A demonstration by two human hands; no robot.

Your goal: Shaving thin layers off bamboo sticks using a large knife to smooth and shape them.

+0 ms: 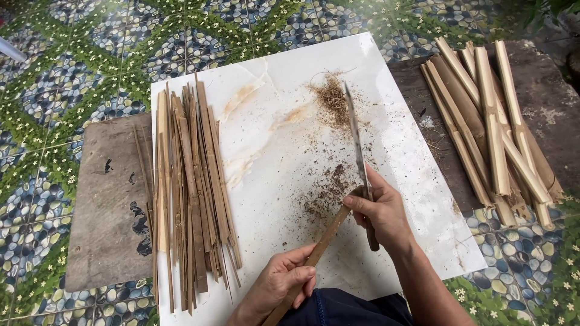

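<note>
My right hand (380,214) grips the handle of a long knife (356,136) whose blade points away over a white board (290,151). My left hand (284,281) holds a thin bamboo strip (323,241) that slants up toward the knife's lower blade and meets it near my right fingers. Fine shavings (331,96) and dark dust (329,187) lie on the board beside the blade.
A pile of thin split bamboo strips (190,193) lies along the board's left edge. Thicker split bamboo pieces (492,127) are stacked on a dark board (547,96) at the right. A grey slab (106,205) sits at the left on a pebble-patterned floor (72,72).
</note>
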